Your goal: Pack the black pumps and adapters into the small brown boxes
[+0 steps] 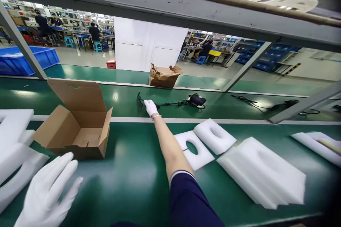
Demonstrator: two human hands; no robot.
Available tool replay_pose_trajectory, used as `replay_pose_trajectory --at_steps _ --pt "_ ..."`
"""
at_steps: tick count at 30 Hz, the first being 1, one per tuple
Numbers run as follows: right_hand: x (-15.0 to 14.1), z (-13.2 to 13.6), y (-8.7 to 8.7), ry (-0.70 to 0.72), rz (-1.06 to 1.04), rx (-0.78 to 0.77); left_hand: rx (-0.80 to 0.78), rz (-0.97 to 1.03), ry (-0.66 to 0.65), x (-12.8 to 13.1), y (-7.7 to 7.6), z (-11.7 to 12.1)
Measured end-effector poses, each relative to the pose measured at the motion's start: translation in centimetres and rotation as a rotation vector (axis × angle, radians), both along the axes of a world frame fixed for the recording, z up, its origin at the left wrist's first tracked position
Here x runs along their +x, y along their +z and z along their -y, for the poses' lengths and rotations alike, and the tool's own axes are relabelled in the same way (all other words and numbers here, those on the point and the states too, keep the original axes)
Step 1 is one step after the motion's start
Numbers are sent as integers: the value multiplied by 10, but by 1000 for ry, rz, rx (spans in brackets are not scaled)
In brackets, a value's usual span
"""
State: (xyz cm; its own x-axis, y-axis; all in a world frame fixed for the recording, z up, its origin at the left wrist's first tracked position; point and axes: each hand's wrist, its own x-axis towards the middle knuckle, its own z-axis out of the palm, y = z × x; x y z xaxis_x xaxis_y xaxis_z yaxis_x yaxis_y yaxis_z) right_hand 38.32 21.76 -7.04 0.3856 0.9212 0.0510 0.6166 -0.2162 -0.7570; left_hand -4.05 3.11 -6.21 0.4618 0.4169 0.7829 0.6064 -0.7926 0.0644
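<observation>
Our right hand (150, 108), fingers bunched, met the black cable (170, 104) on the green table (133, 191); we couldn't tell if they gripped it. Our left hand (48, 193) spread open near the cardboard box (77, 131). Workbenches (82, 36) and blue bins (26, 61) lay beyond the fingers.

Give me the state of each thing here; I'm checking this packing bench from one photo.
left hand: white-gloved, open, fingers spread, above the bench
right hand: white-gloved, arm outstretched, at the black cable, contact unclear
black cable: loose, coiled on the bench
cardboard carton: open, flaps up
foam insert: lying flat, oval hole showing
brown carton: crumpled top, farther along the bench
</observation>
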Motion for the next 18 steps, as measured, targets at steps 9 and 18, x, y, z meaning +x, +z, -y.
replay_pose_trajectory --at_steps 9,18 --pt "-18 212 14 228 -209 207 -49 -52 -324 53 7 31" --pt "-29 271 8 853 75 -256 -66 -76 -354 71 -7 29"
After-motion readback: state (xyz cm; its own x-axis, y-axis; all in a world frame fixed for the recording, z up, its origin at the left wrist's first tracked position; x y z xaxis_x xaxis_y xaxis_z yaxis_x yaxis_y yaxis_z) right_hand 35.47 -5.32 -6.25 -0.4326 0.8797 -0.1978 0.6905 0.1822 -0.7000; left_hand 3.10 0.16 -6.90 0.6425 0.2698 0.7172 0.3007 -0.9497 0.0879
